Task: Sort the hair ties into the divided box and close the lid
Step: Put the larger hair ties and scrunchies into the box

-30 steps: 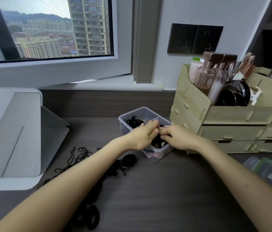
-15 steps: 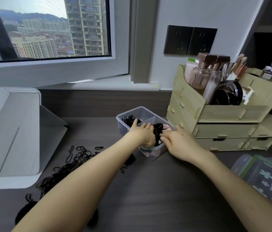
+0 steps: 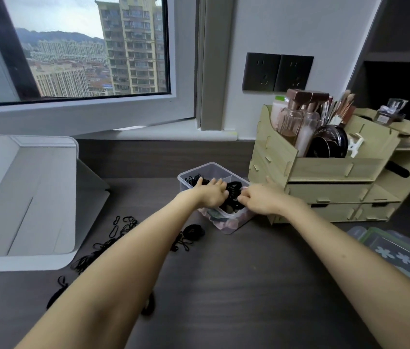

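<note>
Across the middle of the frame, a dark wood-grain desk (image 3: 236,273) runs back to a pale wall under a window (image 3: 85,51) showing tower blocks. At centre stands the clear divided box (image 3: 215,168), uncovered, with black hair ties (image 3: 234,191) bunched inside. The left hand (image 3: 211,195) lies over them, fingers straight and slightly spread. The right hand (image 3: 261,200) curls its fingers to pinch the bundle. Loose ties (image 3: 123,225) scatter at lower left beside a white folded stand (image 3: 27,197). A wooden organiser (image 3: 324,172) sits right of the box, with dark sockets (image 3: 278,71) above and a green-rimmed lid (image 3: 400,253) at lower right.
</note>
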`<move>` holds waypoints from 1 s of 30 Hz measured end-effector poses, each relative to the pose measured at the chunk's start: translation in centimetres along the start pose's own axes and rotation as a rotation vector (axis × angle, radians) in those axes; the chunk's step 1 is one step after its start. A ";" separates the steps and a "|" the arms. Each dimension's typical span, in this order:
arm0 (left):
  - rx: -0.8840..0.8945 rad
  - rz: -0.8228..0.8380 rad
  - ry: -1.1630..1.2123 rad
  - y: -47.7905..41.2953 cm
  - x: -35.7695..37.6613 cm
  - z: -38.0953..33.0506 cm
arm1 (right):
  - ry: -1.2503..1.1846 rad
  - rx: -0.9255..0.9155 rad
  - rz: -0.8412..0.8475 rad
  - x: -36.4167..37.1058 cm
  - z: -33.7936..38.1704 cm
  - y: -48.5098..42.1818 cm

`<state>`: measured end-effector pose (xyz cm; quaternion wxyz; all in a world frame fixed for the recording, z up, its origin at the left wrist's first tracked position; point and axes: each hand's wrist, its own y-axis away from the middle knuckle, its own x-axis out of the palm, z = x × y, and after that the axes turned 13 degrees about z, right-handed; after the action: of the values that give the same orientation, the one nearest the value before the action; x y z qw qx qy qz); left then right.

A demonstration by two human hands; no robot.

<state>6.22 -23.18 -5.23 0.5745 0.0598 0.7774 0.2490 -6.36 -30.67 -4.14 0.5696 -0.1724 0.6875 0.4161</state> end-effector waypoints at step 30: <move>-0.207 -0.013 0.122 24.0 12.8 9.9 | 0.125 -0.663 -0.094 9.4 16.8 8.2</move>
<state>6.45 5.69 -7.50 0.5309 -0.0202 0.7814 0.3274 -4.14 -10.63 -9.89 0.4578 -0.4050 0.5397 0.5789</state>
